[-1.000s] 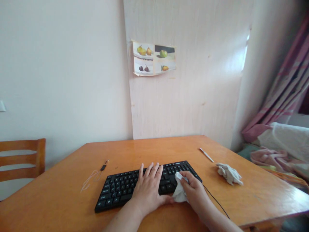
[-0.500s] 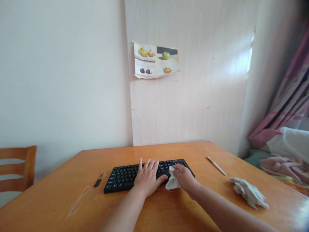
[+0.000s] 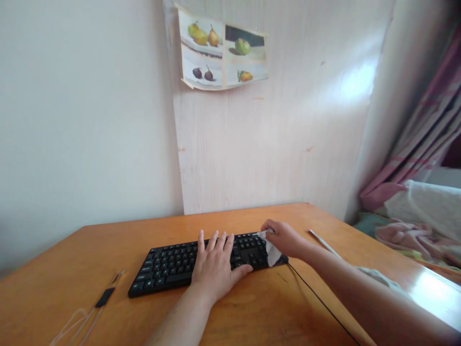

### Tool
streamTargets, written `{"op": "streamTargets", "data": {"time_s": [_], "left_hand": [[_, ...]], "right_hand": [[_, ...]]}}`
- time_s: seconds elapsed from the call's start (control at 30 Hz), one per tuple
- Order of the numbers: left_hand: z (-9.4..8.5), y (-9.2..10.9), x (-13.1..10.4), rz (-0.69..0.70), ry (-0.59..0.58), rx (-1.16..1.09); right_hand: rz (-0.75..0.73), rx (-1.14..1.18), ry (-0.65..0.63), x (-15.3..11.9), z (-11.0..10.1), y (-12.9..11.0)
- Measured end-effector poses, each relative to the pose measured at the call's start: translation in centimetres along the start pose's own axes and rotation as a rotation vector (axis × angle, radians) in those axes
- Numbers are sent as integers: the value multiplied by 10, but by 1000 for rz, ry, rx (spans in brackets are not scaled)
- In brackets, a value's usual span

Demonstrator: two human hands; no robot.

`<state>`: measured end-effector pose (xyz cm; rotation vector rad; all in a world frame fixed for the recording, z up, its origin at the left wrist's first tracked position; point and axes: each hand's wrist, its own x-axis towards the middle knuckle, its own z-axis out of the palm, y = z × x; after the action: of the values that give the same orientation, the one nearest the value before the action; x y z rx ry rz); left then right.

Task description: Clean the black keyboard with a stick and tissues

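Observation:
A black keyboard (image 3: 169, 262) lies on the wooden table, its cable (image 3: 320, 301) running from the right end toward the lower right. My left hand (image 3: 216, 266) rests flat on the middle of the keys with its fingers spread. At the keyboard's far right corner, my right hand (image 3: 283, 238) pinches a white cloth or tissue (image 3: 272, 252). The cloth hangs down over the keys at the right end. My left hand and wrist cover the central keys, and the right fingertips are partly hidden by the cloth.
A thin white stick (image 3: 323, 242) and a crumpled pale cloth (image 3: 383, 278), partly behind my right forearm, lie to the right. On the left is a small black piece with pale cords (image 3: 104, 298). A wall stands behind the table (image 3: 118, 235); fruit pictures (image 3: 223, 50) hang there.
My right hand has moved with the white cloth from the keyboard's near side to its far right corner. My left hand stays on the keys. The view has shifted closer, and the cable now shows.

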<state>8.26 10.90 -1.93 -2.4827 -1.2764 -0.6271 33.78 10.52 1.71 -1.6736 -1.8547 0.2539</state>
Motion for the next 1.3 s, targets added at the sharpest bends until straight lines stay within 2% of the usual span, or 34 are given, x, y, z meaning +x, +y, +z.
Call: {"op": "streamTargets", "data": {"time_s": [0.13, 0.23, 0.4, 0.53, 0.7, 0.97, 1.07, 1.3], "left_hand": [[6, -2, 1, 8, -19, -43], [8, -3, 1, 11, -28, -56], [6, -2, 1, 19, -33, -72], [5, 0, 1, 17, -40, -76], [5, 1, 2, -4, -50, -76], [6, 1, 1, -10, -41, -51], [7, 1, 1, -12, -42, -44], [6, 1, 1, -12, -44, -72]], "right_hand": [[-160, -152, -92, -14, 5, 6], [-225, -254, -146, -22, 0, 1], [-227, -321, -220, -25, -10, -9], [-268, -339, -186, -26, 2, -16], [-299, -402, -207, -28, 12, -26], [-260, -400, -362, -37, -11, -38], [-250, -403, -355, -36, -9, -37], [-254, -367, -222, -28, 15, -27]]}}
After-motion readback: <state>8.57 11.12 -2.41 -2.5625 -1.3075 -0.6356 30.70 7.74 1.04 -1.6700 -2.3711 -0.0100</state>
